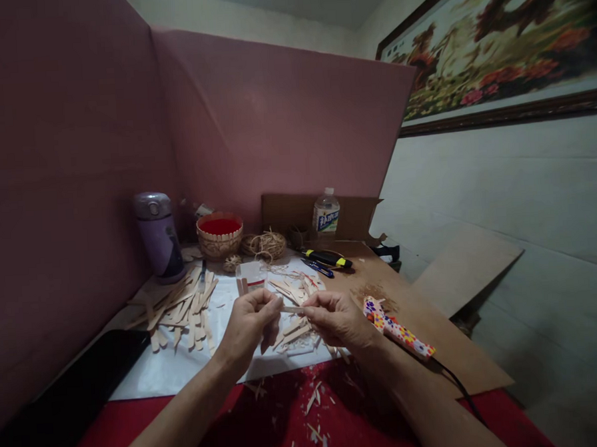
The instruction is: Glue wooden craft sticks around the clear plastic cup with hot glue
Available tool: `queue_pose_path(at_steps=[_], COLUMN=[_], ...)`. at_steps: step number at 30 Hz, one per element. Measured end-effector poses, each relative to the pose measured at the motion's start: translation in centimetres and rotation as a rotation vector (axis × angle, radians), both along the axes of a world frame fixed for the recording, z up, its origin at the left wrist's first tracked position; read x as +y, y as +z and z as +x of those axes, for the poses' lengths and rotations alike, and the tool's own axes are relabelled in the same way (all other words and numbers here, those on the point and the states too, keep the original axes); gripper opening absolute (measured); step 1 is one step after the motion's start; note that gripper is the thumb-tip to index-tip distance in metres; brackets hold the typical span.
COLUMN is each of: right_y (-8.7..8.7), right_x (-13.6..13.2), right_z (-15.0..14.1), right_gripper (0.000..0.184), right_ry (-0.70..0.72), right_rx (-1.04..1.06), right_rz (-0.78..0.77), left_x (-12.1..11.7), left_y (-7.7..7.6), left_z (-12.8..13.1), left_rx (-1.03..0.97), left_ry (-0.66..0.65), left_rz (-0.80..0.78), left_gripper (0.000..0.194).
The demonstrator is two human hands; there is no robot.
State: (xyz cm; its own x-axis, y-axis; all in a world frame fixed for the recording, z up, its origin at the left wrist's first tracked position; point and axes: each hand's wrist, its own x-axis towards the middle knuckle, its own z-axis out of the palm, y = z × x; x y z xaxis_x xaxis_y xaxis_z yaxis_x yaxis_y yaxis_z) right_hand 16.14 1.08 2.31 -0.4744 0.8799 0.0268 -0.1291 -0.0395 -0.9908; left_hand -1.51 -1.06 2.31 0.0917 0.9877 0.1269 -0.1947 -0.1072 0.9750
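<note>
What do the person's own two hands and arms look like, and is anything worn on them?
The left hand and right hand are bare, without gloves. Both forearms are uncovered, with no sleeve in view. No watch, bracelet or ring shows, nor any clear marking.

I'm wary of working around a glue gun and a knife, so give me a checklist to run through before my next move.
1. Thin wooden strip held by both the left hand and the right hand: ok, one end in each.
2. Purple flask upright: ok.
3. Red cloth free of wood scraps: not ok, bits are scattered on it.
4. Blade of the black-and-yellow utility knife drawn in: cannot tell, too small to see.
5. Floral-patterned glue gun cold: cannot tell; it lies beside the right forearm.
</note>
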Motion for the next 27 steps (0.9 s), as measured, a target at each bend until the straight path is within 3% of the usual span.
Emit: queue_pose_path(at_steps=[6, 13, 27], right_y=[-0.23, 0.42, -0.14], right_x=[0.04, -0.35, -0.37], right_z=[-0.32, 0.10, -0.24], right_gripper=[0.041, 0.040, 0.040], right_ry=[0.008, 0.117, 0.116], right_rx=[-0.015, -0.039, -0.043], right_rz=[0.037, 0.000, 0.000], left_x=[0.10, 0.12, 0.13], left_y=[-0.12, 0.28, 0.13], left_z=[0.09, -0.09, -0.21], left_rx=[-0.009, -0.001, 0.030], left_ry=[-0.027, -0.006, -0.030], left_rz=[-0.040, -0.075, -0.075], left_gripper=[0.040, 0.039, 0.039])
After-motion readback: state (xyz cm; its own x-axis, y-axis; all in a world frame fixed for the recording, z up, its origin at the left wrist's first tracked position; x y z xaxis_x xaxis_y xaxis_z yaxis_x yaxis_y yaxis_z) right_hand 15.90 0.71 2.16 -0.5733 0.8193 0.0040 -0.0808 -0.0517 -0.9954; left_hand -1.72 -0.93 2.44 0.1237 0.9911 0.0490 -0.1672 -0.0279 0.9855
